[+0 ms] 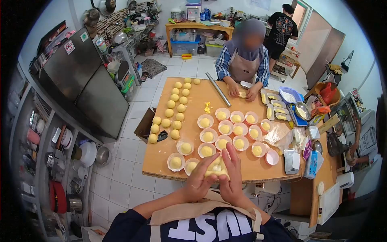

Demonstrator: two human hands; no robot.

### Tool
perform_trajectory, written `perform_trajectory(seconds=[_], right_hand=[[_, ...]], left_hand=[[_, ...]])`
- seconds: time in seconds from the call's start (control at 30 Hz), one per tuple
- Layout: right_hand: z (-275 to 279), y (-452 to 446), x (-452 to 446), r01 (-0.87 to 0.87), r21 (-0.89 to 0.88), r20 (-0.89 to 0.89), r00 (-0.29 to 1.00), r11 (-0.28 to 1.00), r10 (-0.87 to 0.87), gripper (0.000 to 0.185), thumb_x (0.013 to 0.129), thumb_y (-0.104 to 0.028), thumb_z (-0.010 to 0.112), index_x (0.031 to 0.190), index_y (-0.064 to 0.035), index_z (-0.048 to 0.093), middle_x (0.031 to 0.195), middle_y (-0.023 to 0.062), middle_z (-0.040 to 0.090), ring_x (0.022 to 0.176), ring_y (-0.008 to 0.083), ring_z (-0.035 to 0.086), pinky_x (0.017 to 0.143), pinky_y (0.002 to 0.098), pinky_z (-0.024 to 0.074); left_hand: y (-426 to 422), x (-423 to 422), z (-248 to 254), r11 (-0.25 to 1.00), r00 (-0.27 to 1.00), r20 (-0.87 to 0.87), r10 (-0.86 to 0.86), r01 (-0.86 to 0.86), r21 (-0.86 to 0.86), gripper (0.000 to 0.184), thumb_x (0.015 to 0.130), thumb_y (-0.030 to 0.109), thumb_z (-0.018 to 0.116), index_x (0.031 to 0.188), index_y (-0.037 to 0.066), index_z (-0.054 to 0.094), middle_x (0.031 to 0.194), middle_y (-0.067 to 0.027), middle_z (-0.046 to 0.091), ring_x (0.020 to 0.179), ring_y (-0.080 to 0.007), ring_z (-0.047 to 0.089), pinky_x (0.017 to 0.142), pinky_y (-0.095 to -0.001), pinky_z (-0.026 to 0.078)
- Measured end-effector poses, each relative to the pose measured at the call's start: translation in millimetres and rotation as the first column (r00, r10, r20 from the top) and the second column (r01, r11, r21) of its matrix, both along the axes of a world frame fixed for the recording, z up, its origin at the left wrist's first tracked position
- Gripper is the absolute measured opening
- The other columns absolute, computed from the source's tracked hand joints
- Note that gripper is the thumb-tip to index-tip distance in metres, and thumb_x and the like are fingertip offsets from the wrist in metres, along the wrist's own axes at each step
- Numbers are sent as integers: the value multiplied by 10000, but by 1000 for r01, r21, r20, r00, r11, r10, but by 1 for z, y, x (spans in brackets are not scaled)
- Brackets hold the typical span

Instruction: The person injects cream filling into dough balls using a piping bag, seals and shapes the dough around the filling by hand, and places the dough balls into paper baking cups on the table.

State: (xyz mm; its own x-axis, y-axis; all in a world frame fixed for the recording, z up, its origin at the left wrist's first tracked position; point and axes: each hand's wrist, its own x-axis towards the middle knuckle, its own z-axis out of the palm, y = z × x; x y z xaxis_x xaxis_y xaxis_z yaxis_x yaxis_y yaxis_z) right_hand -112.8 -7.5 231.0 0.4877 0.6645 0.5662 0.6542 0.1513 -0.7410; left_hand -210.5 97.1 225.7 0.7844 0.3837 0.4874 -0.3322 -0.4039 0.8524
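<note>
Above the near edge of the table, a piece of pale yellow dough (pixel 217 168) with a whitish middle is cupped between my two hands. My left hand (pixel 198 179) presses on its left side. On the other side, my right hand (pixel 231 177) has its fingers pointing upward along the dough. Just beyond are several white paper cups, each with a dough ball, such as this paper cup (pixel 176 162) on the near left. Rows of bare dough balls (pixel 170 104) lie along the table's left side. One pink-white cup (pixel 272 157) at the right holds no ball.
Across the wooden table (pixel 161 163), a co-worker (pixel 244 60) handles dough beside a metal rolling pin (pixel 218 89). Filled small tins (pixel 278 103), a blue tray (pixel 297 115), a scale (pixel 292 161) and a blue box (pixel 311 163) crowd the right side. Another person (pixel 283 30) stands farther back.
</note>
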Motion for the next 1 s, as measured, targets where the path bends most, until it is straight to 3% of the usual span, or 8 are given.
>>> perform_trajectory(seconds=[0.3, 0.4, 0.47, 0.67, 0.7, 0.8, 0.87, 1.0], right_hand=[[-5, 2, 8, 38, -92, 146, 989, 995, -24, 394, 906, -319, 507, 1243, -124, 566, 1443, 190, 296, 1340, 400, 223, 1073, 522, 169], [4, 1, 12, 107, -236, 271, 962, 966, -40, 421, 834, -291, 602, 1222, -129, 583, 1453, 153, 294, 1347, 395, 207, 1065, 559, 156], [14, 1, 15, 182, -352, 401, 916, 918, -27, 510, 782, -284, 652, 1260, -138, 549, 1465, 124, 280, 1350, 391, 200, 1060, 589, 136], [25, -16, 33, 273, -620, 550, 820, 735, 159, 783, 760, -474, 637, 1408, -151, 339, 1501, 95, 190, 1370, 376, 149, 1068, 619, 39], [27, -20, 38, 239, -660, 518, 831, 712, 202, 793, 778, -523, 592, 1418, -144, 319, 1503, 113, 177, 1375, 378, 135, 1068, 609, 23], [27, -35, 56, -15, -679, 295, 910, 734, 291, 841, 803, -631, 509, 1437, -125, 285, 1503, 156, 160, 1385, 372, 117, 1072, 577, 16], [21, -47, 76, -328, -443, -8, 932, 834, 362, 872, 785, -654, 524, 1433, -116, 298, 1497, 169, 175, 1386, 356, 138, 1082, 554, 66], [14, -71, 108, -230, -123, -178, 962, 965, 206, 674, 764, -504, 635, 1285, -93, 518, 1432, 162, 328, 1332, 335, 287, 1072, 477, 204]], left_hand=[[6, 8, 0, 982, 999, 25, -29, 33, -187, 341, 995, 262, 386, 1199, 10, 493, 1233, -153, 539, 1119, -255, 534, 934, -327, 411], [1, 12, -14, 737, 975, -2, -222, 167, -655, 440, 988, 351, 383, 1234, -6, 461, 1239, -144, 540, 1132, -224, 521, 929, -319, 412], [3, 18, -31, 695, 968, 44, -246, 208, -689, 543, 960, 437, 409, 1260, -15, 435, 1227, -130, 542, 1117, -195, 519, 915, -298, 415], [22, 28, -7, 715, 601, -439, -668, 354, -603, 674, 875, 517, 550, 1278, -11, 430, 1159, -91, 541, 997, -133, 534, 831, -236, 429], [22, 32, -6, 704, 465, -537, -704, 355, -616, 664, 868, 507, 571, 1269, -6, 442, 1135, -81, 543, 971, -124, 536, 813, -228, 432], [6, 38, -44, 219, 424, -49, -904, 362, -906, 497, 897, 412, 574, 1179, 8, 510, 1051, -79, 565, 931, -134, 565, 791, -247, 459], [-4, 50, -50, 247, 499, -45, -866, 348, -904, 392, 926, 359, 537, 1113, 15, 533, 1007, -80, 572, 934, -159, 584, 811, -275, 481], [-27, 81, -49, 0, 742, 109, -662, 145, -989, 279, 970, 279, 452, 1041, 25, 544, 1024, -102, 591, 978, -209, 601, 872, -342, 505]])
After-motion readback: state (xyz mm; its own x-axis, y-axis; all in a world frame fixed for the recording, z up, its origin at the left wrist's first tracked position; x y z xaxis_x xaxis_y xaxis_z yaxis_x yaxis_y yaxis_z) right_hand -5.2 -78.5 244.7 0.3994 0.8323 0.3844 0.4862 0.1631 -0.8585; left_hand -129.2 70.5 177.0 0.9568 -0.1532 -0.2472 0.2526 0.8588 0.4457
